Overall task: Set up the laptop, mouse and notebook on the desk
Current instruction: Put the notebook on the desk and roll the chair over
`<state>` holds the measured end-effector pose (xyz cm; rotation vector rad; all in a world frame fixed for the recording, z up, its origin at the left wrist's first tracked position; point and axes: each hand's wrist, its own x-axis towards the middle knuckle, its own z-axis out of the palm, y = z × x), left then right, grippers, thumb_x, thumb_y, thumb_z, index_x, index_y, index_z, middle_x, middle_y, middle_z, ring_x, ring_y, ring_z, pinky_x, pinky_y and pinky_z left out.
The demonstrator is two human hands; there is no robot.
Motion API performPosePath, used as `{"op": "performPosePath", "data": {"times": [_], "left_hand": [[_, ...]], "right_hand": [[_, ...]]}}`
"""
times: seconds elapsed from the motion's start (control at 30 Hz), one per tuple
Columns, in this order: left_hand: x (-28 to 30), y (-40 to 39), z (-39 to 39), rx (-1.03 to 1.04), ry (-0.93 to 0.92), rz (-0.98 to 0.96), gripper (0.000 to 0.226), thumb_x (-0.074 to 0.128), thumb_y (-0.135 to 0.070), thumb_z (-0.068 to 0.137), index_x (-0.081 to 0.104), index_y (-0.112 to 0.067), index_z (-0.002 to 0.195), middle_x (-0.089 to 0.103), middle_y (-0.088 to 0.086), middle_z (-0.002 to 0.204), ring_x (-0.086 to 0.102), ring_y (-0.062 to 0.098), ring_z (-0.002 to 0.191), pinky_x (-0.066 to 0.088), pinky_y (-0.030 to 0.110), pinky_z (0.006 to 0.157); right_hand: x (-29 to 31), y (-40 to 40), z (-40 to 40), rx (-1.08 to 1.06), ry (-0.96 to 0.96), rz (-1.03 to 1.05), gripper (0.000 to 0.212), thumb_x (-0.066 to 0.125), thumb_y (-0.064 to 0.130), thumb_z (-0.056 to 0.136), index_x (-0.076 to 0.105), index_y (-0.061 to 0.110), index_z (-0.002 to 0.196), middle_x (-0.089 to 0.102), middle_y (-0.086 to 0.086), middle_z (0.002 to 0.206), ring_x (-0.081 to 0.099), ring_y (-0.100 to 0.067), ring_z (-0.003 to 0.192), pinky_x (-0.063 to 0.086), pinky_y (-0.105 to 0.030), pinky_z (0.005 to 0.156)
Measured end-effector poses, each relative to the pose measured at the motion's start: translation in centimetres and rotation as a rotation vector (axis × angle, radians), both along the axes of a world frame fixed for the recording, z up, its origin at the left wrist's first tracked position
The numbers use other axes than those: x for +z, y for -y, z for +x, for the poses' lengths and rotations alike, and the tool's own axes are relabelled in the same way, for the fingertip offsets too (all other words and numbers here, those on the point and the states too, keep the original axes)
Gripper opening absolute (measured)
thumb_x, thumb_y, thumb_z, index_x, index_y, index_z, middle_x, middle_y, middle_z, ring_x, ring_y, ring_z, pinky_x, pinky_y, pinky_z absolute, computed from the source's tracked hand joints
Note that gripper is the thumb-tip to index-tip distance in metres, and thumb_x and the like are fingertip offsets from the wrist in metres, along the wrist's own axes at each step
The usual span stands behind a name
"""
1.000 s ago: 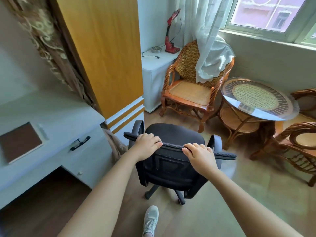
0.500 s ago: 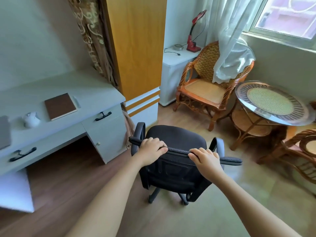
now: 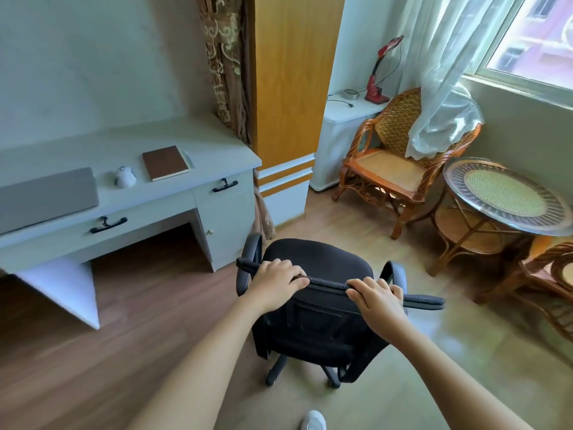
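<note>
Nearest me, both hands sit on the top rail of the black office chair (image 3: 313, 274): my left hand (image 3: 277, 282) and right hand (image 3: 376, 297) each have their fingers curled over the padded, ribbed edge, so each grip is clenched round that rail. Compared with a second ago, my view has swung left and the whole worktop (image 3: 214, 150) has come into sight, while the hands have kept their hold; I judge I am turning the chair toward the kneehole. The chair's back is dark mesh over a hard shell, with looped armrests. Beyond it, on the smooth pale grey worktop, lie the task's things: the closed laptop (image 3: 46, 193), a flat matte grey slab at the left; the mouse (image 3: 124, 176), small, white and rounded; and the notebook (image 3: 165, 162), a brown rectangular cover with pale page edges. All three lie apart from each other, untouched.
</note>
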<state>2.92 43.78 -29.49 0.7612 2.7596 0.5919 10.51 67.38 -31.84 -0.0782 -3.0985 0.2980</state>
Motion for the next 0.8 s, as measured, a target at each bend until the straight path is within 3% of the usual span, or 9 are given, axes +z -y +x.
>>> {"op": "performPosePath", "data": {"times": [0.2, 0.37, 0.67, 0.8], "left_hand": [[-0.4, 3.2, 6.1, 0.098, -0.028, -0.009, 0.032, 0.037, -0.049, 0.099, 0.059, -0.033, 0.116, 0.058, -0.008, 0.11, 0.047, 0.017, 0.111, 0.027, 0.033, 0.098], [-1.0, 4.5, 11.0, 0.217, -0.064, -0.001, 0.03, 0.04, -0.048, 0.098, 0.061, -0.033, 0.114, 0.061, -0.009, 0.109, 0.049, 0.016, 0.109, 0.03, 0.034, 0.098], [-0.6, 7.7, 18.7, 0.464, -0.03, 0.033, 0.029, 0.043, -0.048, 0.098, 0.062, -0.032, 0.113, 0.061, -0.01, 0.11, 0.05, 0.015, 0.111, 0.031, 0.035, 0.1], [-0.9, 9.7, 20.9, 0.542, -0.043, 0.026, 0.031, 0.04, -0.049, 0.098, 0.062, -0.033, 0.114, 0.061, -0.012, 0.11, 0.05, 0.014, 0.109, 0.03, 0.033, 0.097]], "right_hand": [[0.0, 2.6, 4.1, 0.112, -0.028, 0.011, 0.04, 0.016, 0.056, 0.094, 0.049, 0.042, 0.113, 0.045, 0.016, 0.089, 0.047, -0.017, 0.095, 0.01, -0.031, 0.074], [0.1, 3.6, 6.5, 0.217, -0.015, -0.01, 0.033, 0.025, 0.051, 0.096, 0.05, 0.041, 0.115, 0.054, 0.011, 0.098, 0.048, -0.019, 0.098, 0.012, -0.032, 0.076], [0.5, 6.6, 8.3, 0.459, 0.0, 0.0, 0.034, 0.025, 0.049, 0.098, 0.05, 0.038, 0.119, 0.056, 0.008, 0.105, 0.047, -0.021, 0.103, 0.02, -0.039, 0.088], [0.9, 8.7, 7.9, 0.551, 0.052, -0.035, 0.034, 0.024, 0.049, 0.098, 0.049, 0.039, 0.119, 0.054, 0.008, 0.106, 0.045, -0.021, 0.106, 0.017, -0.039, 0.087]]}}
